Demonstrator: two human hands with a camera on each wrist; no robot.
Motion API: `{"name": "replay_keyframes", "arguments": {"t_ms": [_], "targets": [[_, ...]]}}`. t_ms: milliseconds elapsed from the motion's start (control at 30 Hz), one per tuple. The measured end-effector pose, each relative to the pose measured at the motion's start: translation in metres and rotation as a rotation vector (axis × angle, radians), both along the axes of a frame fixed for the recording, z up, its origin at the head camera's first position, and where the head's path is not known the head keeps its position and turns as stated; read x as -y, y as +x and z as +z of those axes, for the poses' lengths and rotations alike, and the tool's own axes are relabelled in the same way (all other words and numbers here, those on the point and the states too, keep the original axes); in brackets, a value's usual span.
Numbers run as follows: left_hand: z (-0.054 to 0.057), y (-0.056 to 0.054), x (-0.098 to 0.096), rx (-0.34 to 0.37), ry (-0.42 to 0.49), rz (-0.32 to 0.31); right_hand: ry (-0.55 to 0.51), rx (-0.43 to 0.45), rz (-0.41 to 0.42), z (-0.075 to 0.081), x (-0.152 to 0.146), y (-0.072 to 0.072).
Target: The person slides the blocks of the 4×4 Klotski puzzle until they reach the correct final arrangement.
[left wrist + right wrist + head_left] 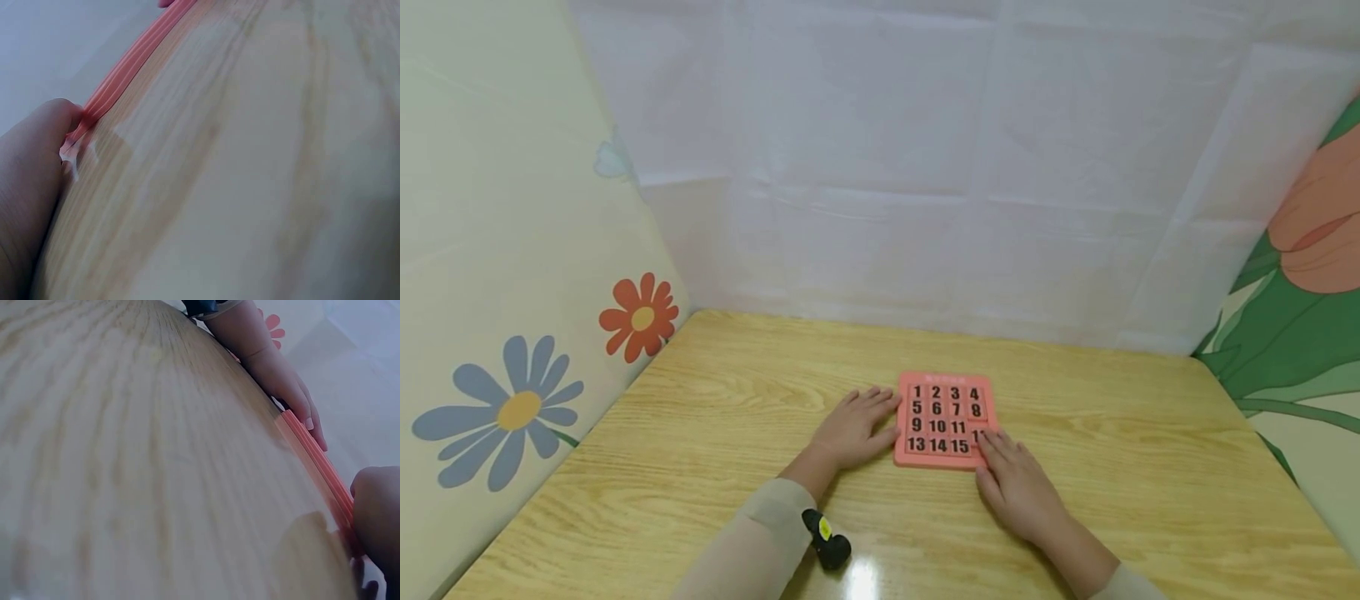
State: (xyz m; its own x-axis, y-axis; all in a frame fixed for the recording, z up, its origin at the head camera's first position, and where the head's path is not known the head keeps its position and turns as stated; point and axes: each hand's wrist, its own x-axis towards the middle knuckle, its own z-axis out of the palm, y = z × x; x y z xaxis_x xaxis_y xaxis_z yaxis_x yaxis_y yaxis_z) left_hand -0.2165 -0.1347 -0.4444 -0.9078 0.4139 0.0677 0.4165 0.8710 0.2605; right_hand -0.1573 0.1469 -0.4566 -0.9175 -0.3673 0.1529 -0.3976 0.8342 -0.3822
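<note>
A pink sliding number puzzle (936, 463) lies flat on the wooden table, its tiles showing black numbers in rows. My left hand (852, 429) rests at its left edge, fingers fairly straight and thumb near the lower left side. In the left wrist view the thumb (40, 147) touches the puzzle's side. Fingertips of my right hand (1022, 492) lie on a tile (977, 435) in the right column, covering part of its number. A gap shows between that tile and the 8 above it. The right thumb sits by the lower right corner.
A black strap-like device with a yellow label (825, 528) is at my left cuff. The wooden table (1150, 433) meets a white sheet (880, 167) behind and flower-printed panels at both sides.
</note>
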Motion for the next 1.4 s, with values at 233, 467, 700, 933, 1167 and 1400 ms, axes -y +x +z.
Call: {"name": "replay_keyframes", "arguments": {"t_ms": [233, 467, 700, 933, 1167, 1400], "targets": [[0.0, 0.0, 0.0, 0.0, -0.001, 0.002, -0.007, 0.009, -0.006, -0.001, 0.001, -0.005], [0.0, 0.0, 0.0, -0.017, 0.0, -0.015, -0.007, 0.032, -0.012, -0.001, 0.001, -0.009], [-0.001, -0.001, 0.0, -0.012, -0.005, -0.012, -0.013, 0.028, -0.01, 0.0, 0.002, -0.01], [-0.001, -0.001, 0.0, -0.006, -0.005, -0.008, -0.012, 0.024, -0.006, 0.0, 0.002, -0.011], [-0.001, -0.001, 0.0, -0.006, 0.0, -0.009, -0.014, 0.027, -0.008, -0.001, 0.002, -0.012], [0.0, -0.001, 0.0, -0.019, 0.0, -0.014, -0.061, -0.013, -0.017, -0.001, 0.0, -0.012]]}}
